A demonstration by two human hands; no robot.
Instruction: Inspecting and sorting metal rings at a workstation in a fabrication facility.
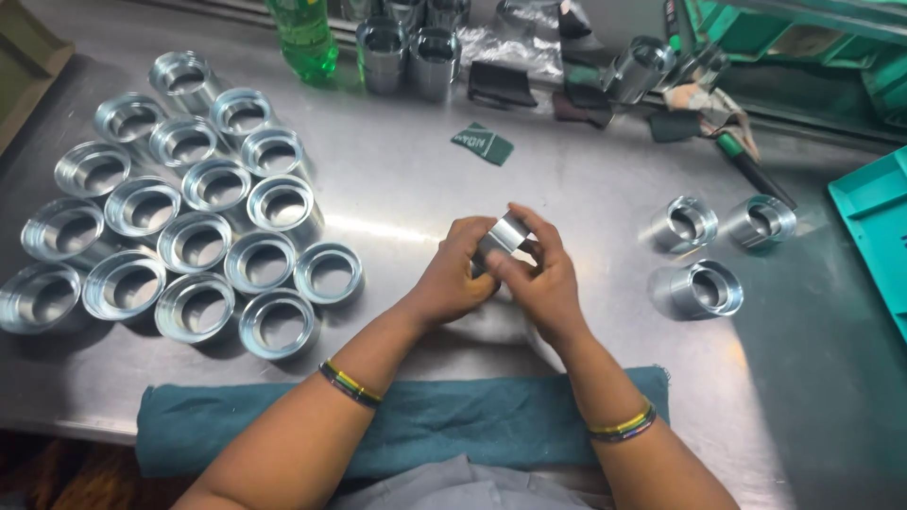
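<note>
Surface: steel bench (406, 189) — teal cloth (453, 420) along near edge.
Grip: left hand (452, 279) and right hand (539, 279) both closed on one metal sleeve (501, 234).
Open room: bare centre — ring cluster (189, 227) sat left.

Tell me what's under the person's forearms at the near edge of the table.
A folded teal cloth lies along the steel table's near edge, under both forearms. Whatever lies under the cloth is covered. Above it, the left hand and right hand hold a metal ring.
</note>
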